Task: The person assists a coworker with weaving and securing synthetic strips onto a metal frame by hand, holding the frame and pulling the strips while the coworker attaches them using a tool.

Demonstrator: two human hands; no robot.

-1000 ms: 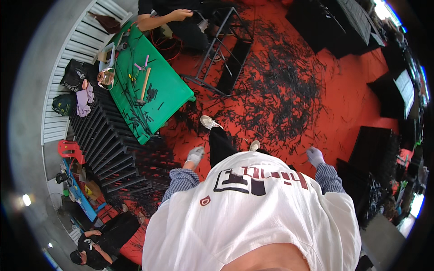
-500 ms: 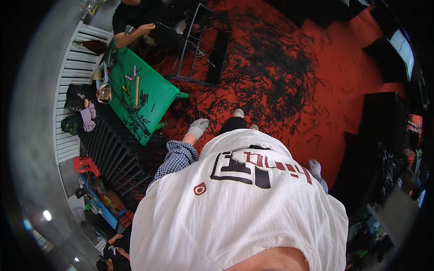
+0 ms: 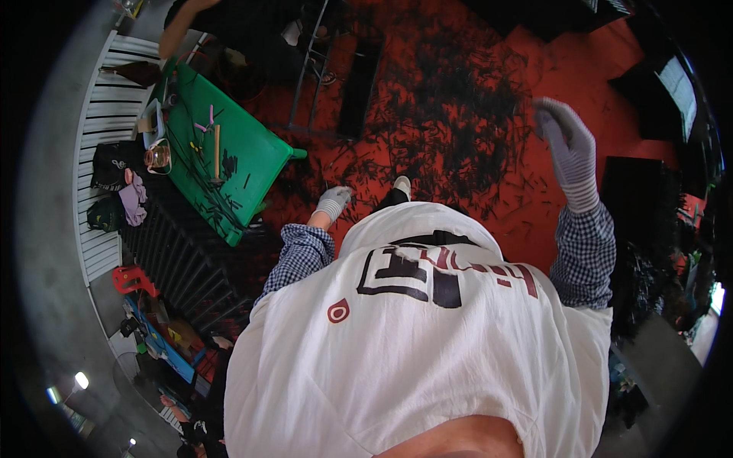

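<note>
My right hand [image 3: 566,145], in a pale striped knit glove, is raised over the red floor on the right. Its fingers curve loosely with the thumb apart, and nothing shows in it. Low beside my body, my left hand [image 3: 334,201] wears a similar glove. Its fingers look loosely extended, with no object visible in them. Nearest to it is a green table [image 3: 267,156]. On the table lie a wooden-handled hammer [image 3: 217,153], a purple-handled hand tool [image 3: 205,122] and scattered black strips [image 3: 221,217].
Black strips [image 3: 458,114] litter the red floor [image 3: 527,221]. A metal frame [image 3: 311,76] stands beyond the table, near another person's arm [image 3: 177,30]. Stacked black pieces [image 3: 179,256] sit at left, with a red stool [image 3: 134,281] beyond. Dark stacks [image 3: 630,191] stand at right.
My right hand has risen from low beside my body to out in front on the right. The left hand has barely moved. The other person's arm has shifted up and left.
</note>
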